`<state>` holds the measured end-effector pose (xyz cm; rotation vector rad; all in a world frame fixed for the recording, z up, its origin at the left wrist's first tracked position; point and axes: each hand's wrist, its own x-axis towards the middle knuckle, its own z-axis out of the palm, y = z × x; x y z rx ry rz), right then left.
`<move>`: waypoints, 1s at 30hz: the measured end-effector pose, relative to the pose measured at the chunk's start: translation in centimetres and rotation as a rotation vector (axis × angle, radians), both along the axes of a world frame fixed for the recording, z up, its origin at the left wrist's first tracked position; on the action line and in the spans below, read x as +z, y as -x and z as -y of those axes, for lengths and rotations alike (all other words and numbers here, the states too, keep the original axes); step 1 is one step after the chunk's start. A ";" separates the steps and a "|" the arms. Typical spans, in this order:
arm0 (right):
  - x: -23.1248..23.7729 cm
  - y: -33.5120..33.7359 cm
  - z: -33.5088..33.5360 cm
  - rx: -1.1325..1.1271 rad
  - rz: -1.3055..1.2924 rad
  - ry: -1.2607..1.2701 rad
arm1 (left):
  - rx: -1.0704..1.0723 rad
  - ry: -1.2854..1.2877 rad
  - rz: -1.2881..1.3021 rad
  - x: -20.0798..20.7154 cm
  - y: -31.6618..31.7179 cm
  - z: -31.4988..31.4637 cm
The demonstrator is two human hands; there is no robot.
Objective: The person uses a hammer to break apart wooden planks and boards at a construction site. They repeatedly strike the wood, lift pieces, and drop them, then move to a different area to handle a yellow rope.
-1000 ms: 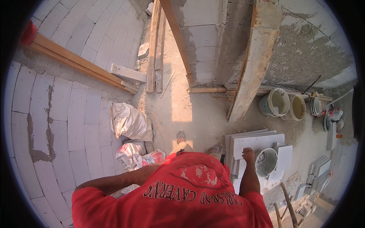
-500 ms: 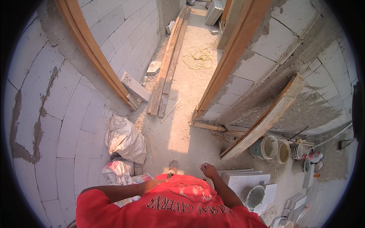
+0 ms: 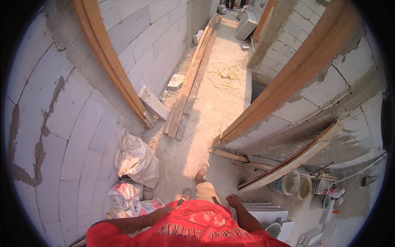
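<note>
My left hand (image 3: 161,212) lies against the front of my red shirt (image 3: 197,224) at the waist; its fingers are hidden by the cloth. My right hand (image 3: 233,200) hangs at my right side with its fingers curled in, and nothing shows in it. Beyond that hand lies a stack of pale flat blocks (image 3: 265,215). One sandalled foot (image 3: 201,171) is set forward on the dusty floor, while the other foot (image 3: 187,192) is further back.
Wooden frame posts (image 3: 109,61) flank the doorway ahead. Long planks (image 3: 191,82) lie beyond it, beside a yellow hose or cable (image 3: 226,78). White sacks (image 3: 137,160) sit left. A leaning board (image 3: 292,162) and several buckets (image 3: 291,182) stand right.
One foot has swung forward toward the doorway as I walk. My right hand has dropped back slightly and lower. The left hand stays at the waist.
</note>
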<state>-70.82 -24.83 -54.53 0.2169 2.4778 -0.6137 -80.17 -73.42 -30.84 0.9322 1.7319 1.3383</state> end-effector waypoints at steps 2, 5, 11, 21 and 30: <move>-3.3 1.2 -3.1 0.435 -0.032 -0.102 | 0.056 0.027 0.007 0.3 2.2 -1.0; -6.2 5.8 -5.9 0.663 0.021 -0.181 | 0.108 0.075 -0.031 -2.1 5.2 -2.2; -5.5 23.4 -7.5 0.064 -0.075 0.031 | 0.167 0.216 0.009 -1.4 12.3 -4.7; -0.9 38.1 -7.2 -0.272 -0.078 0.291 | 0.123 0.231 -0.027 0.9 22.1 -8.6; -8.3 30.8 -11.7 0.402 -0.143 -0.055 | -0.142 0.112 -0.315 1.5 33.5 -9.9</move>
